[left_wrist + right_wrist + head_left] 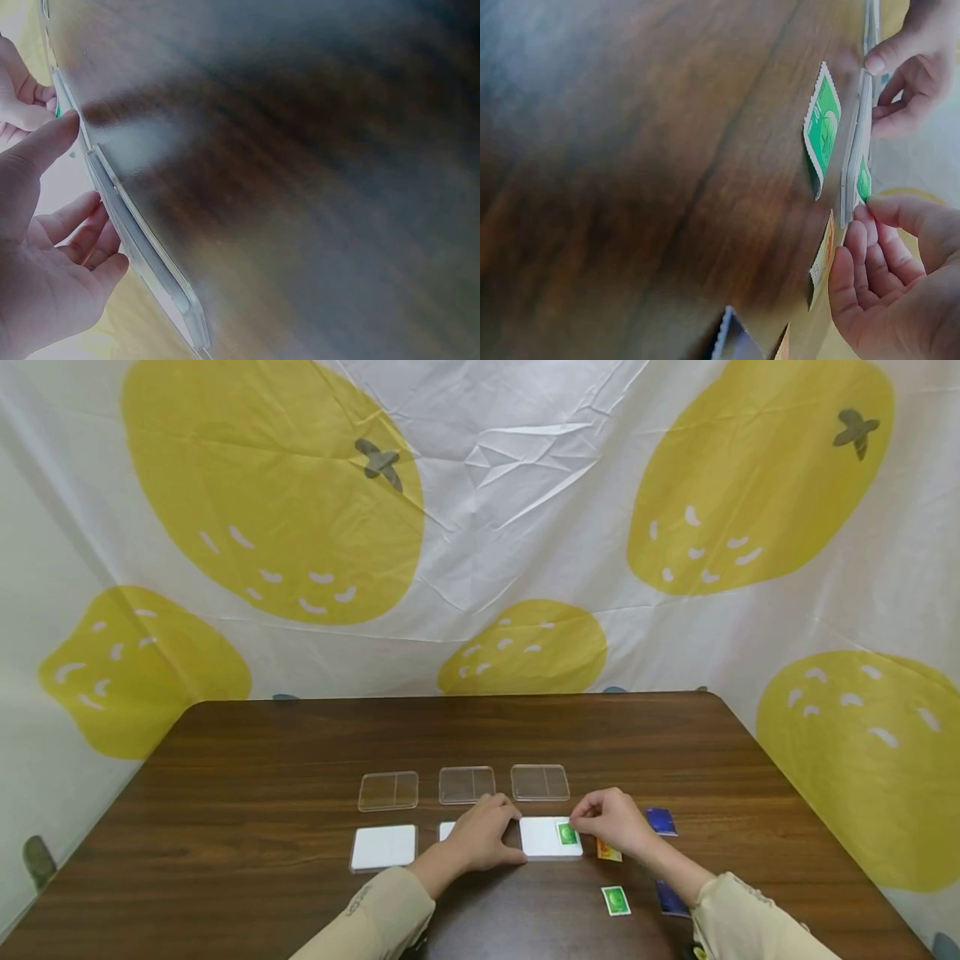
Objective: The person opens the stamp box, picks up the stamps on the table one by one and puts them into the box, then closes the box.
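A white card in a clear plastic case (538,839) lies in front of me. My left hand (483,833) holds this case by its left end, thumb at the near corner and fingers at the far one. On the card's right part is a green stamp (567,833), whose right edge my right hand (613,820) pinches between thumb and fingertips. A second green stamp (616,901) lies on the table nearer me; it also shows in the right wrist view. An orange stamp (609,851) is partly hidden beneath the right hand.
Another cased white card (384,847) lies at the left; a further white card (446,831) is mostly behind my left hand. Clear lids (388,791) form a row behind. Dark blue stamps (662,822) lie right on the brown table (262,760). A lemon-print cloth hangs behind.
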Tool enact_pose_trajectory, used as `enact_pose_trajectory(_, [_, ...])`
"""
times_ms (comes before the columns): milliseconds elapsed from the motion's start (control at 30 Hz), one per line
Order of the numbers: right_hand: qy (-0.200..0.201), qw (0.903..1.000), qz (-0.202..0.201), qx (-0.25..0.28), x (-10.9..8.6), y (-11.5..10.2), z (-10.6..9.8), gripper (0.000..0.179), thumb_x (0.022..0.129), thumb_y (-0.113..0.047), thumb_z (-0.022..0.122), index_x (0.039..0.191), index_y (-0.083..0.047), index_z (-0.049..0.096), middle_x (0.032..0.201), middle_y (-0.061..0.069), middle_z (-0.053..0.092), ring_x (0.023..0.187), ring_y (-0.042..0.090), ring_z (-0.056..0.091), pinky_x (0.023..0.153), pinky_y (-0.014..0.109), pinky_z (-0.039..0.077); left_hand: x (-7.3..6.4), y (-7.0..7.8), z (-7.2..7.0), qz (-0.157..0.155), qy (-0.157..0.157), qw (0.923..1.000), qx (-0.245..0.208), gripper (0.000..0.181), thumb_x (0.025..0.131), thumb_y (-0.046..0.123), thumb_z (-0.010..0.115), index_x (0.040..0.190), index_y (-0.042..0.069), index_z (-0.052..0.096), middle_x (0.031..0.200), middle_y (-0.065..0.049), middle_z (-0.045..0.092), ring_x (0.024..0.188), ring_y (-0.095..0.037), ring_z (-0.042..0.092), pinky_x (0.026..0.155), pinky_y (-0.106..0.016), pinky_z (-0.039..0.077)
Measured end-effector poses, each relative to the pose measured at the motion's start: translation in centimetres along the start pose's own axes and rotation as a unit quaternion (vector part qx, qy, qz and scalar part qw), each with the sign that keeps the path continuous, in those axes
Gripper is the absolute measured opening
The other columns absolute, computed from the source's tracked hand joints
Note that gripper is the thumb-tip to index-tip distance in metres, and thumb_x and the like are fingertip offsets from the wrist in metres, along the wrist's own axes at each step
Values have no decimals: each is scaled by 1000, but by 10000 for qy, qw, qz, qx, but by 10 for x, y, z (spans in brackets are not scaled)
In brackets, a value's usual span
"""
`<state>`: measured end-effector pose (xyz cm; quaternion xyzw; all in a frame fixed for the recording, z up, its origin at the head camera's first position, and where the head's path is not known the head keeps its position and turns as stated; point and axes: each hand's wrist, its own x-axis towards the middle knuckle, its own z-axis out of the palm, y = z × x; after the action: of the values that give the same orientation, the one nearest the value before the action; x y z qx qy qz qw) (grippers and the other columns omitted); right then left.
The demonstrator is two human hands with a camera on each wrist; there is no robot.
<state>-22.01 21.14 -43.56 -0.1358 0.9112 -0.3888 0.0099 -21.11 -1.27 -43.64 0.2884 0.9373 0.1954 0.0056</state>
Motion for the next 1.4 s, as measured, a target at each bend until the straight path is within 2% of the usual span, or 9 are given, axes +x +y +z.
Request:
enact_pose_trajectory(233, [244,9984,-172,-473,0,-3,3,6,72,-7,69,66,-9,66,60,-4,59,55,6,48,51,21,40,0,0,-1,2,3,10000,-3,49,69,38,76,105,7,63,104,-2,56,97,-16,49,80,-26,44])
enact_pose_trajectory(600, [424,9961,-108,-768,0,-4,7,10,69,-7,70,62,-12,64,56,-7,56,51,6,46,48,21,37,-1,1,0,43,37,10000,37,50,68,38,76,105,7,63,103,-1,56,96,-16,50,79,-26,44])
enact_pose_trajectory(833, [420,9947,-258,-904,1,-6,7,10,67,-6,70,62,-11,63,55,-7,55,51,5,46,48,21,38,0,0,0,19,22,10000,22,50,68,38,76,105,7,63,103,-1,56,96,-16,50,79,-26,44])
enact_pose_trajectory(1033, [344,9959,-270,-788,1,-7,3,9,69,-6,70,64,-10,64,58,-5,56,52,6,46,49,21,39,0,0,0,40,18,10000,10,50,68,38,76,104,7,63,103,-1,57,96,-16,50,79,-26,44])
enact_pose_trajectory(1233, [456,9977,-171,-468,1,-13,-12,6,75,-6,66,70,-8,65,64,-3,59,57,9,50,53,22,42,1,0,0,45,-5,10000,20,50,68,38,76,105,7,63,103,-2,56,97,-16,50,81,-26,44])
enact_pose_trajectory(1400, [156,9992,-279,-239,-10,-16,-21,4,77,-8,67,74,-7,65,66,-2,59,58,8,50,51,21,42,1,0,0,11,-37,10000,16,51,69,39,75,106,7,62,105,-2,56,99,-17,50,82,-27,44])
